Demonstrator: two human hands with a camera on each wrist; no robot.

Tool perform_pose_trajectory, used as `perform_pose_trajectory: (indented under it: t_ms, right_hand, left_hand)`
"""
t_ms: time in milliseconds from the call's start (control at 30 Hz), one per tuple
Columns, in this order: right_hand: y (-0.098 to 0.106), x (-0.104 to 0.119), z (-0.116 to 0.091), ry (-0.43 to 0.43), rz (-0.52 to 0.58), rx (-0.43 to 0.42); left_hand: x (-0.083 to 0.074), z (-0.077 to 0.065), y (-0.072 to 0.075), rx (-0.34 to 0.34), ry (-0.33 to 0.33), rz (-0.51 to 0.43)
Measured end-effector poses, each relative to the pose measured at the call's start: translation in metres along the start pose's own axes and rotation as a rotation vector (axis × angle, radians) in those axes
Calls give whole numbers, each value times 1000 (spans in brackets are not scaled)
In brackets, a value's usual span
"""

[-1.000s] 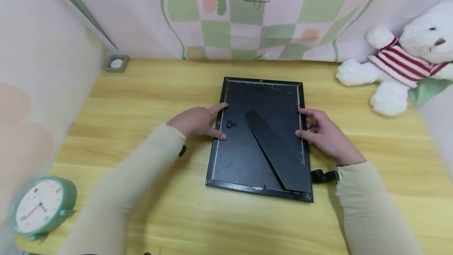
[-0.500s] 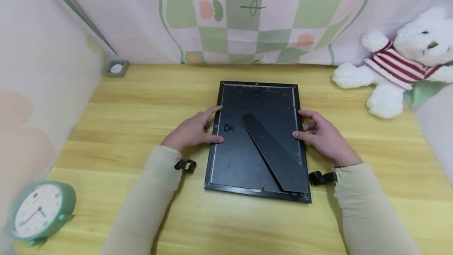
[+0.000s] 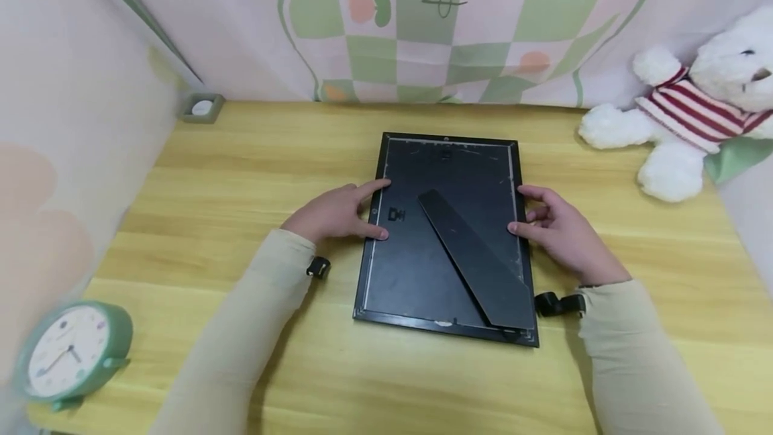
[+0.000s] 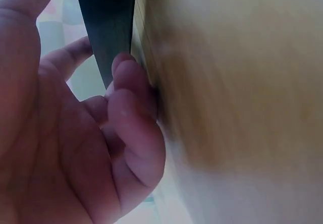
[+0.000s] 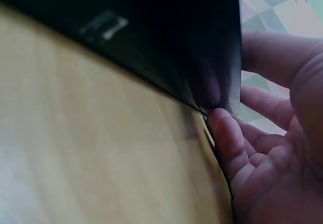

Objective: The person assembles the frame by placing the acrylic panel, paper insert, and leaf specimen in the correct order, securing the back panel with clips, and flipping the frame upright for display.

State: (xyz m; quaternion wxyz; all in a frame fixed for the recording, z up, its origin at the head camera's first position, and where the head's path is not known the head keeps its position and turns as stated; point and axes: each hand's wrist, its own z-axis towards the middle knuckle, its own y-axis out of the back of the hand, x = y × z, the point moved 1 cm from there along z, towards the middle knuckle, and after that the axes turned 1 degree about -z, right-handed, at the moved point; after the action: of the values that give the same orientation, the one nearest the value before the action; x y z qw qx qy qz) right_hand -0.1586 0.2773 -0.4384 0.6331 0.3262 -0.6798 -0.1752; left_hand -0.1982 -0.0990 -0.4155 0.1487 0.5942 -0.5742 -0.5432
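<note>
A black picture frame (image 3: 410, 274) lies back side up on the wooden table, its stand flap (image 3: 477, 260) slanting across the backing toward the lower right corner. My left hand (image 3: 335, 215) grips the frame's left edge, thumb and index finger on the back. In the left wrist view, its other fingers (image 4: 136, 128) curl at the frame's side, close to the tabletop. On the right edge, my right hand (image 3: 558, 233) has its thumb on top. The right wrist view shows curled fingers (image 5: 229, 135) at the frame's underside edge.
A green alarm clock (image 3: 75, 353) stands at the front left of the table (image 3: 290, 153). A small grey tray (image 3: 186, 113) with a white disc sits at the back left corner. A white teddy bear (image 3: 673, 170) leans at the back right, beside the checkered curtain (image 3: 423, 66).
The head view shifts slightly while the frame stays put. The left wrist has turned a little, showing more of its black strap than one second ago. Both hands keep to the frame's sides.
</note>
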Motion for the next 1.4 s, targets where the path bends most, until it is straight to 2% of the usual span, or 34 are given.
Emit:
perform_pose_trajectory:
  t_ms: [233, 567, 733, 867, 1033, 1400]
  right_hand:
    - [3, -4, -1, 8, 2, -5]
    - [1, -2, 2, 5, 55, -1]
    - [1, -2, 2, 2, 52, -1]
    - [1, 2, 1, 9, 55, 37]
    - [1, 10, 1, 50, -3, 92]
    - [-3, 17, -2, 43, -39, 98]
  left_hand:
    - [0, 4, -3, 5, -8, -56]
    - [14, -2, -9, -121, -21, -149]
    - [16, -4, -11, -170, -17, -208]
    - [17, -6, -12, -185, -7, -234]
    - [17, -6, -13, -189, 3, -233]
    - [15, -9, -16, -186, 26, -243]
